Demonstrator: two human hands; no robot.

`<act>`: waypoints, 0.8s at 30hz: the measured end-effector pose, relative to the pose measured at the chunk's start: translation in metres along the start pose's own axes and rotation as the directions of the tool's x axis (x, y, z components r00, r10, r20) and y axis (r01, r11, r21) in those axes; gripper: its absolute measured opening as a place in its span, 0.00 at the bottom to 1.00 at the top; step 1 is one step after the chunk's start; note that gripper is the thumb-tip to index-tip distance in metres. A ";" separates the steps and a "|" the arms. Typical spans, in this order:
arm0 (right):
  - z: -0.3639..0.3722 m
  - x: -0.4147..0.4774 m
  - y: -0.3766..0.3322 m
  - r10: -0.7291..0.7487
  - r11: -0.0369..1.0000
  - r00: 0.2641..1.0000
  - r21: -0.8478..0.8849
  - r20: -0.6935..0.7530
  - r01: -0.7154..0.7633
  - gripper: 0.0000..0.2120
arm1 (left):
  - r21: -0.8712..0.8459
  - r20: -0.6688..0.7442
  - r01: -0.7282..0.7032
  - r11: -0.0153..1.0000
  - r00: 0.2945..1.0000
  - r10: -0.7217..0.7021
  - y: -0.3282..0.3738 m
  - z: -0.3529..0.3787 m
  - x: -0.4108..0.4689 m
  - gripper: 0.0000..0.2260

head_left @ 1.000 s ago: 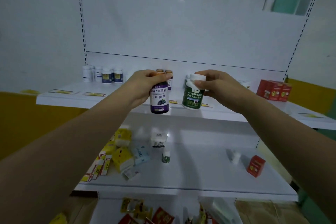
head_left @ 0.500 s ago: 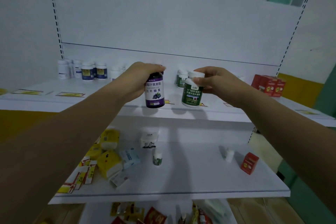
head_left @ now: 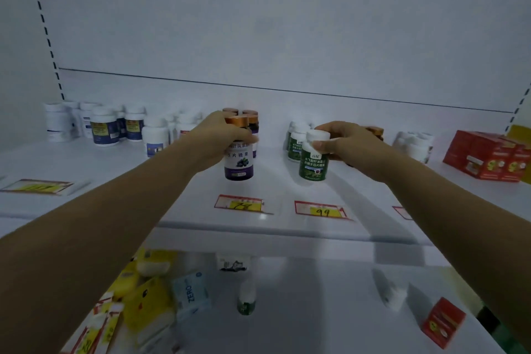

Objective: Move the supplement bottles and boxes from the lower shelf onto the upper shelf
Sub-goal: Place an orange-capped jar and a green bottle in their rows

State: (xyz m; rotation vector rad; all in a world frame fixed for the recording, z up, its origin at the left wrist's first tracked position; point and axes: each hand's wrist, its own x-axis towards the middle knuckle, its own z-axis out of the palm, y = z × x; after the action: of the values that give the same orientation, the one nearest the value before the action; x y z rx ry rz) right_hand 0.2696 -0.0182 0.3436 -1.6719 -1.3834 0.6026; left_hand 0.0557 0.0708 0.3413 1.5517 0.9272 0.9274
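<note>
Both hands busy here. My left hand [head_left: 221, 138] is wrapped round the purple bottle [head_left: 239, 162] and my right hand [head_left: 344, 142] grips the green bottle [head_left: 313, 164] by its cap. Both bottles sit low over the upper shelf [head_left: 172, 198], can't tell if they're touching it. Worry is pushing in too far and knocking the orange-capped bottles [head_left: 247, 116] behind — or letting go tilted so one topples.

Over the upper shelf [head_left: 100, 210]: left bottle [head_left: 239, 162] in the left hand [head_left: 221, 138], right bottle [head_left: 313, 162] beside it in the right hand [head_left: 350, 144], price tags [head_left: 240, 204] in front, boxes [head_left: 488, 155] far right.
</note>
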 end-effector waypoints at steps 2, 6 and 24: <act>-0.003 0.018 0.009 0.011 1.000 1.000 -0.011 0.005 -0.011 0.17 | 0.005 -0.007 0.009 1.000 1.000 -0.009 -0.003 0.007 0.019 0.22; 0.002 0.042 0.024 0.043 0.999 0.999 -0.016 0.026 -0.043 0.19 | 0.013 -0.003 0.061 0.998 0.998 -0.061 -0.008 0.017 0.045 0.30; 0.015 0.087 0.022 -0.148 0.836 0.986 -0.543 -0.082 0.081 0.21 | 0.117 -0.074 -0.020 0.993 0.997 0.029 -0.030 -0.034 0.070 0.19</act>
State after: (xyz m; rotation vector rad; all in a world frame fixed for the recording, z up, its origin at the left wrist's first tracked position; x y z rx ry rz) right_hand 0.2925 0.0688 0.3308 -1.9999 -1.6478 0.0258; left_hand 0.0496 0.1519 0.3231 1.6392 1.0336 0.9701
